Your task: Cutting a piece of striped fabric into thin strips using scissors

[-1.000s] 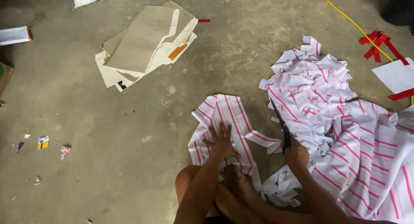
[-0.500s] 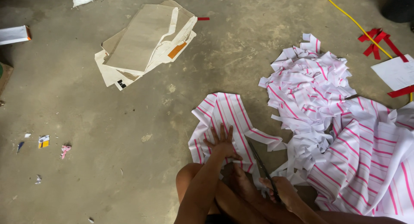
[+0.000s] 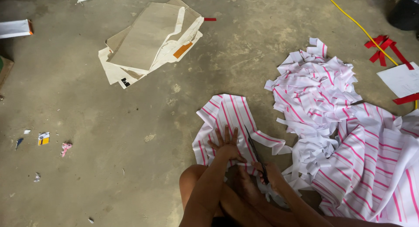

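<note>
Soft, even daylight, faint shadows, no glare; sharp centre, slight blur toward the corners.

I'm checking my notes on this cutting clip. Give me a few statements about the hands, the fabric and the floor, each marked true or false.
1. The left hand lies flat on the striped cloth. True.
2. The right hand holds scissors. True.
3. The stripes are blue. False: they are pink on white.
4. The heap of cut strips lies left of the hands. False: it lies to the right.
5. A yellow cord runs across the concrete floor. True.
</note>
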